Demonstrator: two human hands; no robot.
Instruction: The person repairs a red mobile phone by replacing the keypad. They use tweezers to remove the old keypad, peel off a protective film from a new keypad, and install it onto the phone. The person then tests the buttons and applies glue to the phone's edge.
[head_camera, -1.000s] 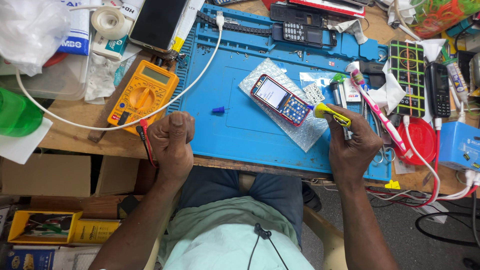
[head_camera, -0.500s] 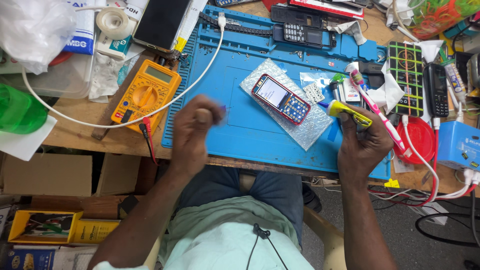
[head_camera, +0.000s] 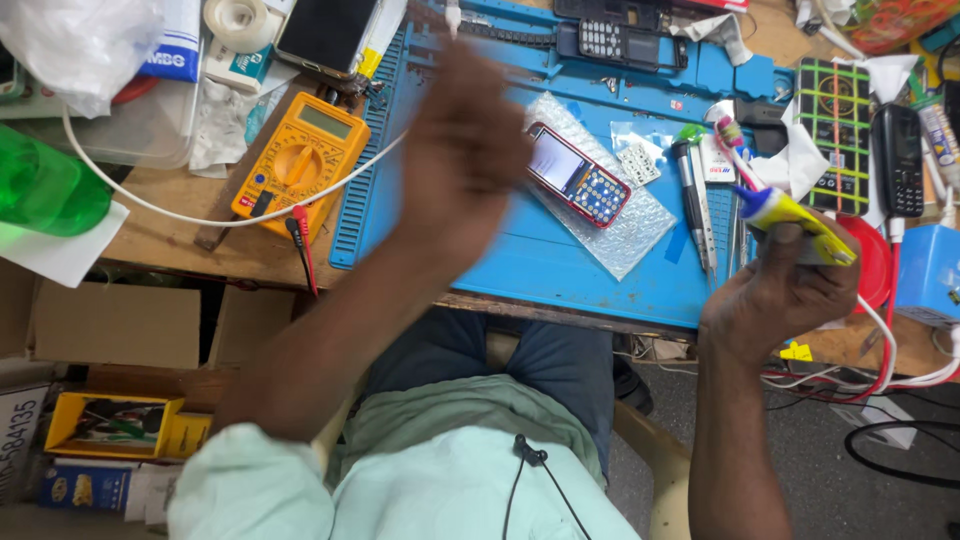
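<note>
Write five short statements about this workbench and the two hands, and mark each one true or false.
1. The right hand grips a yellow and blue tube. True.
2. The red keypad phone lies on clear bubble wrap. True.
3. The orange multimeter sits in the middle of the blue work mat. False: it lies on the wooden bench left of the mat.
4. The left hand holds the phone. False: it is blurred above the mat, beside the phone.
5. A green plastic object lies at the left edge. True.

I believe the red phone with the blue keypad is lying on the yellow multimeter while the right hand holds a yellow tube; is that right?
Not quite. The red phone lies on a sheet of bubble wrap on the blue mat, not on the yellow multimeter, which sits apart, left of the mat. The right hand does hold the yellow tube. The head view shows this.
</note>
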